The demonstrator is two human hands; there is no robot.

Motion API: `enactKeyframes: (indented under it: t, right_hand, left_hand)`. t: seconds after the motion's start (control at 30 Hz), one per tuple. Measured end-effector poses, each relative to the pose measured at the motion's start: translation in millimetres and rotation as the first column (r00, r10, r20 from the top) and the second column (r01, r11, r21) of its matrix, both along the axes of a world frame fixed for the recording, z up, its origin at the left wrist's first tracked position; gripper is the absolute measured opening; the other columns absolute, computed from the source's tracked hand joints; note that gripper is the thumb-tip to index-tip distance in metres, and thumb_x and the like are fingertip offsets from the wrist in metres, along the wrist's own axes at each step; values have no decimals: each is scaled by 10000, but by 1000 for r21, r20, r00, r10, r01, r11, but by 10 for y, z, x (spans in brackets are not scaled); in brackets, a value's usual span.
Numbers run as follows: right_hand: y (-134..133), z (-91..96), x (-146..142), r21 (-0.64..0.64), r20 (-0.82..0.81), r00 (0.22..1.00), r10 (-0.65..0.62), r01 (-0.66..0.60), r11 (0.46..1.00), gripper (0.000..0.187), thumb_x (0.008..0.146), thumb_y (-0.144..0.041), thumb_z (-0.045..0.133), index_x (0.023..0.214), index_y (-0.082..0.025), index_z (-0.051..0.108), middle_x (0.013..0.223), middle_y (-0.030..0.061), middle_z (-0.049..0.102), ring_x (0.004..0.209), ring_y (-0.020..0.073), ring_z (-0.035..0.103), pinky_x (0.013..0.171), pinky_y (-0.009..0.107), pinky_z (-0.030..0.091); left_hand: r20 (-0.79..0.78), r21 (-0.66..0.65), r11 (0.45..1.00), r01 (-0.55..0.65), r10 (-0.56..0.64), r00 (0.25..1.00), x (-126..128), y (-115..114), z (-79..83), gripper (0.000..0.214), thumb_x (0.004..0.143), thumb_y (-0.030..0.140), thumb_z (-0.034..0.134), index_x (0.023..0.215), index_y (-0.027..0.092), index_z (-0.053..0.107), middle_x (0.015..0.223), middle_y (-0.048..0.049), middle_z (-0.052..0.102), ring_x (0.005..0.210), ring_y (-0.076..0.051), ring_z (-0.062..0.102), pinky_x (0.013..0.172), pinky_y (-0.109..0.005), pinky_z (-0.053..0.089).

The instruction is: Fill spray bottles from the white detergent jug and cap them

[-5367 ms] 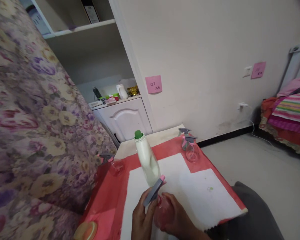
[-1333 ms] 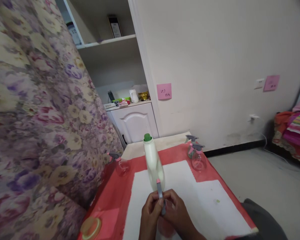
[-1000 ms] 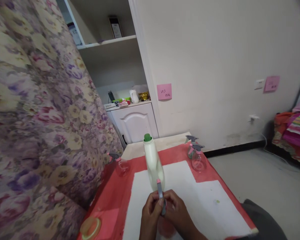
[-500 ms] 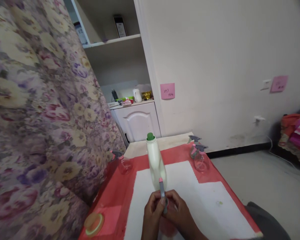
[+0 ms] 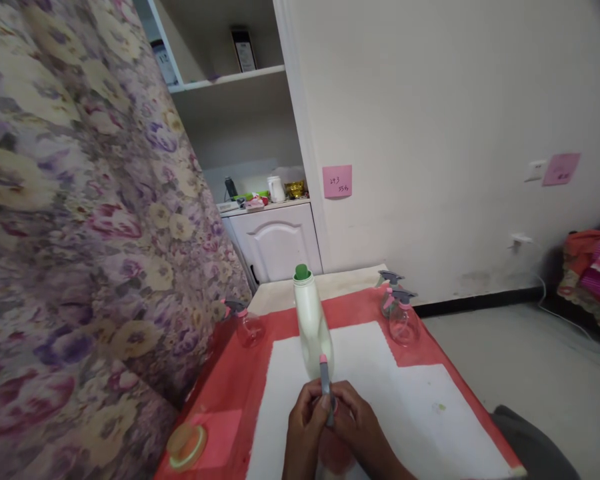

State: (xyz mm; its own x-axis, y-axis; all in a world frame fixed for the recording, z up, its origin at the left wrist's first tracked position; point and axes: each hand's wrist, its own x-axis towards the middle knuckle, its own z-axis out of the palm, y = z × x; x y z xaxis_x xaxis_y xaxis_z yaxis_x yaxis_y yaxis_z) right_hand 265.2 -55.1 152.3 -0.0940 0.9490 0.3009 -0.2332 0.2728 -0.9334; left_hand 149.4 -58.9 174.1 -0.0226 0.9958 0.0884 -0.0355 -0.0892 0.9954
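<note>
Both hands are closed around the top of a small spray bottle (image 5: 326,383), whose grey spray head has a pink nozzle pointing away from me. My left hand (image 5: 306,423) pinches the head from the left, thumb along its side. From the right, my right hand (image 5: 357,421) wraps its fingers near the neck. The clear body shows faintly below and is mostly hidden by the hands. Just beyond stands a pale green jug-like bottle (image 5: 311,317), upright and uncapped, with something green in its mouth.
White paper (image 5: 430,413) lies over a red cloth (image 5: 220,400). Clear spray bottles stand at back right (image 5: 404,327) and back left (image 5: 250,328). A round roll of tape (image 5: 186,447) sits at front left. A floral curtain (image 5: 105,267) hangs along the left side.
The view has shifted very slightly. The hands keep the same hold on the spray bottle.
</note>
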Motion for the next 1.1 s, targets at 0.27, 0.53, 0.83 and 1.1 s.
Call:
enactKeyframes:
  t: [0.27, 0.53, 0.83, 1.1]
  right_hand:
    - [19, -30, -18, 18, -10, 999, -42, 43, 999, 301, 750, -443, 729, 954, -224, 694, 937, 60, 687, 942, 274, 673, 858, 392, 527]
    - [38, 10, 4, -31, -39, 997, -60, 59, 998, 256, 677, -394, 798, 807, -219, 664, 834, 27, 665, 838, 248, 667, 795, 374, 532]
    - [20, -2, 10, 4, 5, 993, -117, 116, 993, 178, 720, -333, 719, 827, -209, 650, 887, 53, 660, 881, 262, 656, 820, 388, 518]
    - [3, -420, 34, -20, -25, 999, -27, 27, 999, 640, 530, -112, 733, 1139, -236, 579, 1134, 56, 656, 1094, 296, 617, 965, 422, 477]
  left_hand:
    - [-23, -1, 1000, 1, -1, 1000, -10, -8, 35, 371, 738, 525, 703, 897, 190, 711, 949, -73, 742, 950, -286, 656, 795, -328, 500]
    - [-58, 24, 1000, 15, -14, 998, -50, 26, -2, 340, 742, 487, 722, 924, 200, 717, 927, -56, 738, 890, -262, 654, 792, -321, 502]
    - [-63, 22, 1000, 14, -12, 998, -65, 43, -61, 358, 753, 497, 709, 955, 201, 707, 949, -59, 741, 901, -266, 656, 792, -324, 505]
    - [-27, 14, 1000, 18, -18, 999, -42, -74, 59, 374, 775, 490, 686, 1013, 201, 698, 1014, -63, 742, 981, -279, 656, 871, -347, 500]
